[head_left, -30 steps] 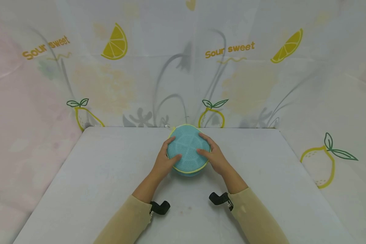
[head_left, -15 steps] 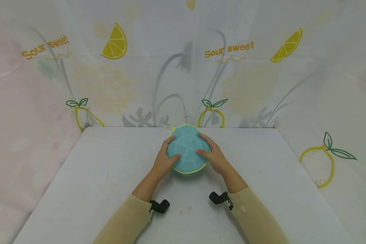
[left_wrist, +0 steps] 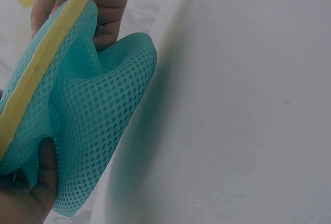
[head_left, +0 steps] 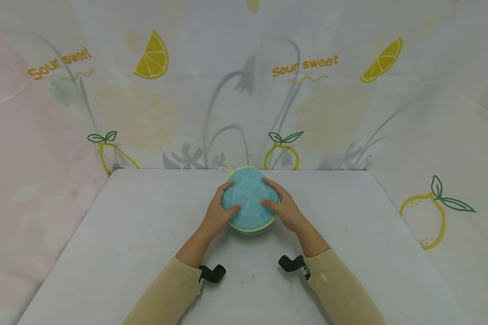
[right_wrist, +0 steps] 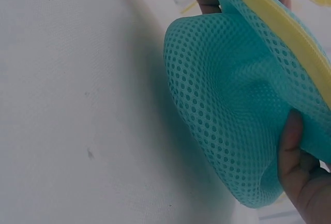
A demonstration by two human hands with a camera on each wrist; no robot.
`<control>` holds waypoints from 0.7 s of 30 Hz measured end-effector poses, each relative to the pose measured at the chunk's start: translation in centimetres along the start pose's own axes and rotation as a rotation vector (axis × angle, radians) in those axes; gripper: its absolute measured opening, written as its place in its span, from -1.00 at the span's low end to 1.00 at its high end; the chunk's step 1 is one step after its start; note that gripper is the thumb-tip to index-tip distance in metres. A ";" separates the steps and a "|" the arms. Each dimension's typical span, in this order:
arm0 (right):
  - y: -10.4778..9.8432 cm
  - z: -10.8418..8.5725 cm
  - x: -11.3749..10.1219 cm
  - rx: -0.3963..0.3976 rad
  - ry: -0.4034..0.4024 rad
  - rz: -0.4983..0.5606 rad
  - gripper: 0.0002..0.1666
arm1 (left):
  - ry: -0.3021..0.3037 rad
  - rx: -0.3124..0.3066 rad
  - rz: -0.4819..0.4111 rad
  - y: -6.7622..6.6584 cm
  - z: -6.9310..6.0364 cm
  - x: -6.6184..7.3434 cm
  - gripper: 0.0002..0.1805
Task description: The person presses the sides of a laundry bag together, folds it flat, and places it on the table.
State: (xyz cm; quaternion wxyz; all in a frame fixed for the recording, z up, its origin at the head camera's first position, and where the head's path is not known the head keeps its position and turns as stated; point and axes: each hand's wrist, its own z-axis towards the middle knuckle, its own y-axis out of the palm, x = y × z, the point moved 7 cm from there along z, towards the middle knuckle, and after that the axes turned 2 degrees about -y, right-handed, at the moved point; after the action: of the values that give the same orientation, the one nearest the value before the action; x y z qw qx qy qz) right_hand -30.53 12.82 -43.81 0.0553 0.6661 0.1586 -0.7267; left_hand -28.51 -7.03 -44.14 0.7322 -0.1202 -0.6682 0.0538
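Both hands hold a round teal mesh bag [head_left: 250, 198] with yellow edging near the table's far edge. On its left side the left hand [head_left: 217, 214] grips it, thumb on the top face. From the right, the right hand [head_left: 288, 211] grips the opposite side, also with its thumb on top. In the left wrist view the mesh side [left_wrist: 95, 115] sags in folds below the yellow band [left_wrist: 39, 71], with fingers pressed into it. The right wrist view shows the same soft side [right_wrist: 222, 105] dented beside a finger. Whether anything is inside cannot be told.
A white-covered table [head_left: 146, 234] spreads beneath the hands. Behind it hangs a pale curtain [head_left: 236, 108] printed with lemons and lettering. Black devices [head_left: 213, 274] are strapped at both wrists, by the beige sleeves.
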 end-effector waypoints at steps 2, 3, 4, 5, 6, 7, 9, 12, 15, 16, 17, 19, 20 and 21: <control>0.0 0.0 0.0 -0.004 -0.002 0.003 -0.16 | -0.002 0.002 0.006 0.0 0.0 0.0 -0.19; 0.1 0.0 0.1 -0.005 -0.002 0.004 -0.16 | -0.002 0.002 0.008 0.0 0.1 0.0 -0.19; 0.1 0.0 0.1 -0.005 -0.001 0.006 -0.16 | -0.001 0.000 0.012 -0.1 0.1 0.1 -0.19; 0.1 0.1 0.2 -0.005 0.000 0.004 -0.16 | -0.001 -0.001 0.017 -0.1 0.1 0.1 -0.20; 0.1 0.1 0.3 -0.003 0.004 0.002 -0.16 | 0.000 -0.003 0.018 -0.1 0.1 0.0 -0.20; 0.1 0.2 0.4 -0.002 0.007 0.005 -0.16 | 0.002 -0.005 0.022 -0.1 0.2 0.0 -0.20; 0.2 0.3 0.6 0.001 0.014 0.008 -0.16 | 0.010 -0.006 0.033 -0.1 0.3 -0.1 -0.21; 0.2 0.4 0.8 0.000 0.016 0.010 -0.15 | 0.020 -0.002 0.045 -0.2 0.5 -0.2 -0.22; 0.2 0.5 0.8 -0.001 0.009 0.003 -0.15 | 0.026 0.007 0.051 -0.3 0.8 -0.3 -0.23; 0.2 0.5 0.7 -0.001 0.007 -0.005 -0.15 | 0.032 0.009 0.051 -0.3 0.8 -0.3 -0.23; 0.3 0.5 0.6 -0.002 0.005 -0.006 -0.15 | 0.035 0.013 0.051 -0.3 0.9 -0.3 -0.23; 0.2 0.6 0.5 0.002 0.002 -0.009 -0.15 | 0.036 0.015 0.055 -0.3 1.1 -0.4 -0.24; 0.2 0.6 0.4 0.003 0.001 -0.012 -0.15 | 0.037 0.015 0.055 -0.3 1.2 -0.4 -0.24; 0.2 0.6 0.4 0.005 0.000 -0.013 -0.15 | 0.042 0.015 0.052 -0.3 1.2 -0.4 -0.24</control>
State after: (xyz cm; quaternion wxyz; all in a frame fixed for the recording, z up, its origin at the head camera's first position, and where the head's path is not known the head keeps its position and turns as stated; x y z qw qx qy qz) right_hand -31.10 12.51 -44.15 0.0489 0.6651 0.1611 -0.7275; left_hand -29.79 -7.32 -44.37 0.7454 -0.1334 -0.6488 0.0752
